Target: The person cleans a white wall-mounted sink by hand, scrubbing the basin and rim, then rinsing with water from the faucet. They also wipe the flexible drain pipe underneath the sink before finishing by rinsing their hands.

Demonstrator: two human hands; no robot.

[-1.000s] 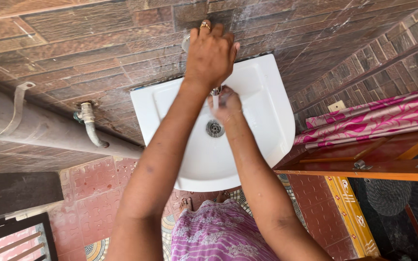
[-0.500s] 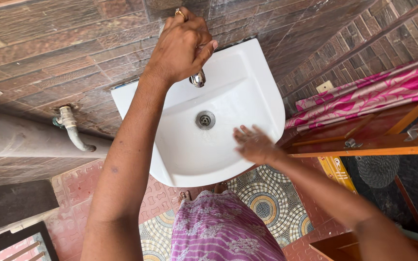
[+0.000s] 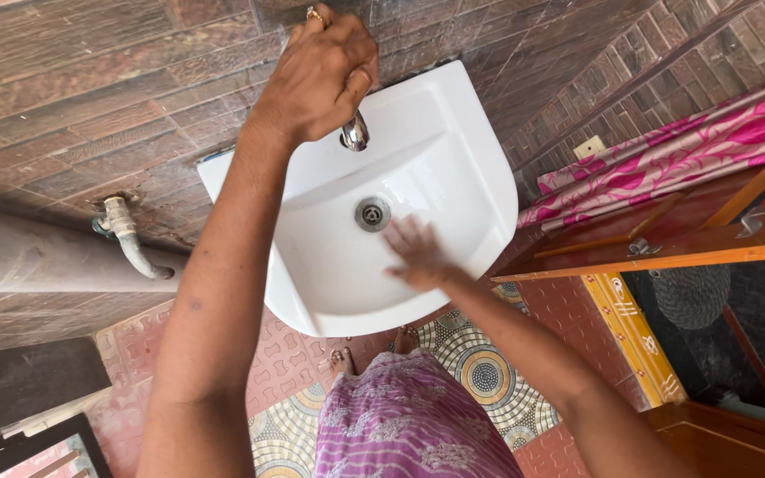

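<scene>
Now — left hand (image 3: pixel 316 75) clamped on tap (image 3: pixel 355 133) (spout points into basin (image 3: pixel 453 159)) | right hand (image 3: pixel 418 255) spread.

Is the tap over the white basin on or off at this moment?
Off, as far as can be seen: no water runs from the tap into the basin. The left hand grips its top.

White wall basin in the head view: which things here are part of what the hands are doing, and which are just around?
In use:
- white ceramic wall basin
- chrome tap, gripped by the left hand
- round metal drain
- right hand, fingers spread over the bowl

Just around:
- grey wall pipe
- small side valve
- pink patterned cloth
- wooden door
</scene>
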